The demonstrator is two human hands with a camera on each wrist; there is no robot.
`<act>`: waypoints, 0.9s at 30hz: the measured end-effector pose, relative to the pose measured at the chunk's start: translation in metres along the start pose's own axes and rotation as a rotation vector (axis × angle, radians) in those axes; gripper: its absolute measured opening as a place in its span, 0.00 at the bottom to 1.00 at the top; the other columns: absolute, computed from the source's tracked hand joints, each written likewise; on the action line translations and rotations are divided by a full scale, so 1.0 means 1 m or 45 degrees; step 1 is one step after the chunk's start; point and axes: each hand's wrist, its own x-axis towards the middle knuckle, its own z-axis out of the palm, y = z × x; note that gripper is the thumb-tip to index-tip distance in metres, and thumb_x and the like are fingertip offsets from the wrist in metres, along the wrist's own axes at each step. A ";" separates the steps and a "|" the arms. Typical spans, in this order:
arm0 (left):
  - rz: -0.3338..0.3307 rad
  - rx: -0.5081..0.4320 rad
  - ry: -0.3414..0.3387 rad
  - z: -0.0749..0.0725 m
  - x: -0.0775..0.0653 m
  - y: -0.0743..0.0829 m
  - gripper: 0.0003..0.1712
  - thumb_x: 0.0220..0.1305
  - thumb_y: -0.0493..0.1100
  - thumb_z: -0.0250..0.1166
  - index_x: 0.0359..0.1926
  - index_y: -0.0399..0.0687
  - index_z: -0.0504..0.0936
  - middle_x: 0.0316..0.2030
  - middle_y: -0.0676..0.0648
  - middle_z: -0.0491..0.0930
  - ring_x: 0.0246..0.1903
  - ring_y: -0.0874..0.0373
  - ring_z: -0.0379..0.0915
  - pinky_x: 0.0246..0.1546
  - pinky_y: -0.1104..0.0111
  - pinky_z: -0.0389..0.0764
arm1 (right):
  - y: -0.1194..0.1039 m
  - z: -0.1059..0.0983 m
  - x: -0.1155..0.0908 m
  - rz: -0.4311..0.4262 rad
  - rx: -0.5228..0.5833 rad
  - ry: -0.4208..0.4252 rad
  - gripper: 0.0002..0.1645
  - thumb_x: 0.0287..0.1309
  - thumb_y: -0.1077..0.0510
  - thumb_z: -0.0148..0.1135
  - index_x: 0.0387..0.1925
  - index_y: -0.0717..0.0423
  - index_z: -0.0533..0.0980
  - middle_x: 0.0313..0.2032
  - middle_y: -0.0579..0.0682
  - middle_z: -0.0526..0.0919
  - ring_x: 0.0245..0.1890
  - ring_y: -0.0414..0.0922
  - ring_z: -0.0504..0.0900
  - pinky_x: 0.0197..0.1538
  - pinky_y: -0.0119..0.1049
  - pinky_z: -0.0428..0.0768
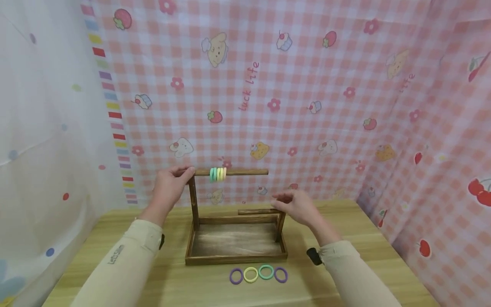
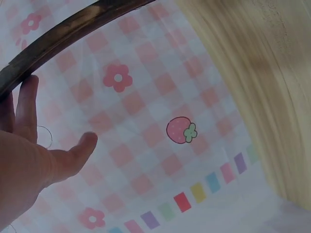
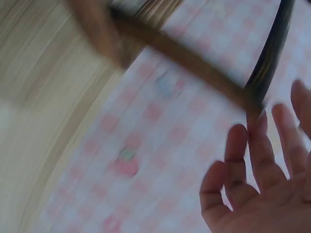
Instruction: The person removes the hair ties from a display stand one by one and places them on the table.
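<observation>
A brown wooden rack (image 1: 236, 259) stands on the table, a shallow tray with a tall left post (image 1: 193, 200) and a short right post (image 1: 281, 226), each carrying a horizontal bar. Several green, yellow and peach rings (image 1: 218, 174) hang on the upper bar (image 1: 249, 172). My left hand (image 1: 170, 186) pinches the top of the tall post at the bar's end, its outer fingers spread. At the lower bar's (image 1: 255, 211) right end is my right hand (image 1: 296, 207); its fingers are loosely spread, a fingertip at the wooden corner in the right wrist view.
In front of the rack, rings lie flat in a row: a purple ring (image 1: 236, 276), a yellow ring (image 1: 251, 275), a green ring (image 1: 266, 272) and another purple ring (image 1: 281, 275). A pink checked cloth (image 1: 307, 128) hangs behind the wooden table (image 1: 326, 238).
</observation>
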 end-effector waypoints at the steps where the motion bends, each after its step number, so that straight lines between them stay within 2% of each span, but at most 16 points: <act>1: -0.011 -0.021 -0.003 -0.001 0.000 0.000 0.33 0.76 0.64 0.64 0.70 0.50 0.81 0.68 0.41 0.81 0.68 0.43 0.78 0.69 0.48 0.79 | -0.009 0.007 0.003 -0.003 0.022 0.027 0.20 0.73 0.48 0.69 0.59 0.51 0.87 0.53 0.54 0.92 0.52 0.52 0.90 0.53 0.47 0.89; 7: -0.040 -0.092 -0.005 -0.004 -0.002 0.001 0.33 0.76 0.62 0.65 0.71 0.49 0.80 0.69 0.40 0.80 0.67 0.41 0.80 0.72 0.49 0.77 | -0.062 0.056 0.023 -0.026 0.239 0.132 0.21 0.71 0.46 0.71 0.60 0.48 0.86 0.49 0.51 0.93 0.47 0.47 0.91 0.46 0.42 0.89; 9: -0.036 -0.109 0.001 -0.003 -0.002 0.001 0.33 0.76 0.62 0.65 0.71 0.49 0.81 0.68 0.40 0.81 0.65 0.41 0.81 0.72 0.49 0.77 | -0.074 0.070 0.030 -0.016 0.305 0.180 0.21 0.71 0.45 0.71 0.60 0.47 0.87 0.45 0.50 0.93 0.44 0.45 0.90 0.43 0.40 0.88; 12: -0.032 -0.131 0.013 -0.001 -0.002 0.001 0.31 0.76 0.61 0.66 0.69 0.49 0.82 0.67 0.40 0.82 0.65 0.41 0.82 0.71 0.49 0.78 | -0.086 0.085 0.038 0.010 0.413 0.255 0.21 0.70 0.45 0.72 0.59 0.47 0.87 0.43 0.51 0.92 0.42 0.47 0.90 0.41 0.38 0.87; 15: -0.026 -0.114 0.022 0.003 -0.001 0.000 0.31 0.75 0.62 0.67 0.69 0.50 0.83 0.66 0.40 0.83 0.64 0.42 0.83 0.70 0.49 0.78 | -0.092 0.094 0.043 0.021 0.468 0.319 0.20 0.70 0.45 0.72 0.58 0.47 0.88 0.40 0.53 0.92 0.38 0.48 0.90 0.35 0.36 0.83; 19: -0.032 -0.098 0.024 0.004 0.000 -0.002 0.31 0.75 0.63 0.67 0.69 0.51 0.83 0.66 0.41 0.83 0.63 0.42 0.83 0.70 0.48 0.78 | -0.098 0.102 0.049 0.057 0.471 0.388 0.17 0.70 0.44 0.72 0.55 0.44 0.89 0.37 0.51 0.93 0.33 0.43 0.88 0.30 0.35 0.79; 27: -0.027 -0.110 0.041 0.000 0.004 -0.005 0.30 0.74 0.62 0.68 0.67 0.51 0.84 0.65 0.42 0.85 0.62 0.42 0.85 0.70 0.48 0.78 | -0.108 0.106 0.059 0.134 0.493 0.422 0.17 0.68 0.42 0.74 0.51 0.45 0.91 0.38 0.49 0.92 0.34 0.43 0.86 0.31 0.35 0.78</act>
